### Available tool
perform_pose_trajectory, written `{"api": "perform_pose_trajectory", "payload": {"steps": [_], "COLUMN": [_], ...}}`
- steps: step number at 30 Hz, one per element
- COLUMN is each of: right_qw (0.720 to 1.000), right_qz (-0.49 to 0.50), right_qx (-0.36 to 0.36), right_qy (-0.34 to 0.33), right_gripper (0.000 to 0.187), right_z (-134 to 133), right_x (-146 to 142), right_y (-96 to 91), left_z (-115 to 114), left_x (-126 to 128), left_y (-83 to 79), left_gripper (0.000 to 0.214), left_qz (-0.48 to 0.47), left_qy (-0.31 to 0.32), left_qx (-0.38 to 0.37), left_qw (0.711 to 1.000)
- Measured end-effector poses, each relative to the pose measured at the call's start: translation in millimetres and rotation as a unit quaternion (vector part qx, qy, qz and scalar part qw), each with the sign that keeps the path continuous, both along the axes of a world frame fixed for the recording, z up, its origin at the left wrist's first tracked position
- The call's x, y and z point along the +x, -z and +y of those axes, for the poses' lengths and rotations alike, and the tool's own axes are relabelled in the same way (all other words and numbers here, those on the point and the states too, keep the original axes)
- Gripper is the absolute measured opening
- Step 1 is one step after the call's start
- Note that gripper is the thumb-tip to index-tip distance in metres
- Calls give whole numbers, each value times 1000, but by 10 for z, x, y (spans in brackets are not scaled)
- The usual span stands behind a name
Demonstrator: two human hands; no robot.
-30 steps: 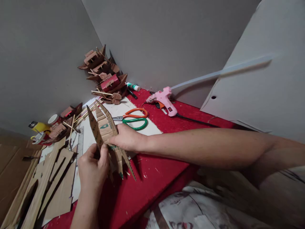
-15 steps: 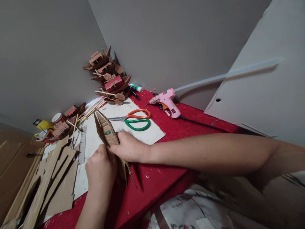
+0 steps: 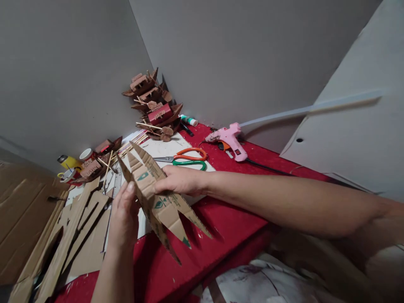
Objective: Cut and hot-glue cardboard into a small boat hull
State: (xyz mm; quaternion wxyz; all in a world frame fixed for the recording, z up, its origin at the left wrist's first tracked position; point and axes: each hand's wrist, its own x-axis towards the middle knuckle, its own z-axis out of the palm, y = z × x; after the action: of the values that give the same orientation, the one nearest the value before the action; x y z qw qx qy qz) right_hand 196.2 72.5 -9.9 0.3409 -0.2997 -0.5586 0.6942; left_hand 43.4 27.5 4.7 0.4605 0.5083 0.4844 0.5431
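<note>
A cut and folded piece of cardboard (image 3: 164,206) with pointed ends and green printing is held between both hands above the table. My left hand (image 3: 124,210) grips its left side, thumb on top and fingers mostly hidden behind. From the right, my right hand (image 3: 179,180) holds the other side, with its thumb lying on the inner face. The side flaps stand partly spread from the middle strip. Just beyond my right hand lie scissors (image 3: 189,158) with one orange and one green handle, on the white sheet (image 3: 148,152).
A pink glue gun (image 3: 232,141) rests on the red table (image 3: 202,248) at the right. Several brown boat models (image 3: 158,109) are stacked in the far corner. Cardboard strips (image 3: 75,227), a ruler (image 3: 117,181) and cups (image 3: 71,176) are on the left.
The cardboard has turned from nearly edge-on to show its printed inner face, with its flaps wider apart. My left hand has shifted its grip, its thumb now on top. The view has moved slightly left.
</note>
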Motion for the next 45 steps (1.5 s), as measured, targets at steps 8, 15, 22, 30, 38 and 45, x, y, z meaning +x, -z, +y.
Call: {"api": "perform_pose_trajectory", "payload": {"steps": [8,15,22,30,38,45], "right_qw": [996,991,985,938,798,783], "right_qz": [-6,31,65,-145,-365,-390], "right_qx": [-16,-31,-95,305,476,481], "right_qy": [-91,-124,-131,78,64,53], "right_gripper": [14,50,45,28,13,18], "right_z": [-30,-9,-109,-88,-224,-259], "right_x": [-18,-47,-117,-71,-98,-187], "right_y": [44,96,106,67,59,118], "left_z": [-26,-11,-31,2,0,33], "left_x": [134,95,64,93,120,100], "left_y": [17,-36,-26,-11,58,96], "left_gripper": [34,33,34,22,28,29], "left_qz": [-218,-232,-223,-264,-259,-275], "left_qy": [-18,-77,-91,-152,-112,-111], "left_qx": [-83,-18,-7,15,-33,-62], "left_qw": [972,970,971,953,959,953]}}
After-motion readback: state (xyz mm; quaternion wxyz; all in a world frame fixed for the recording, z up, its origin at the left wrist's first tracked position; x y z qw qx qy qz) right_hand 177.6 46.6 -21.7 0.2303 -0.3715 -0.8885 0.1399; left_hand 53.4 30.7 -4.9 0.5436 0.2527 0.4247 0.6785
